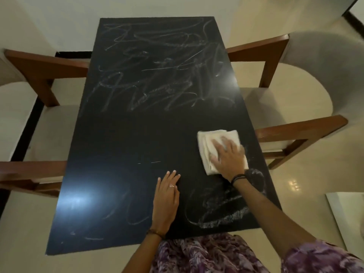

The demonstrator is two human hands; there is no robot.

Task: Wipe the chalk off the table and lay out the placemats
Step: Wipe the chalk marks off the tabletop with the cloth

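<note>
A black table [122, 138] runs away from me, its far half covered in white chalk scribbles [157, 66]. More chalk marks [218, 209] lie at the near right corner, and faint ones at the near left. My right hand [228, 156] presses flat on a folded white cloth [210, 138] on the right side of the table, fingers spread. My left hand [167, 198] rests flat on the tabletop near the front edge, fingers straight. The band across the middle of the table looks dark and free of chalk. No placemats are in view.
A wooden armchair with pale cushions [291, 99] stands at the table's right side, another [29, 107] at the left. A white object [346, 217] sits on the floor at the lower right. Pale tiled floor surrounds the table.
</note>
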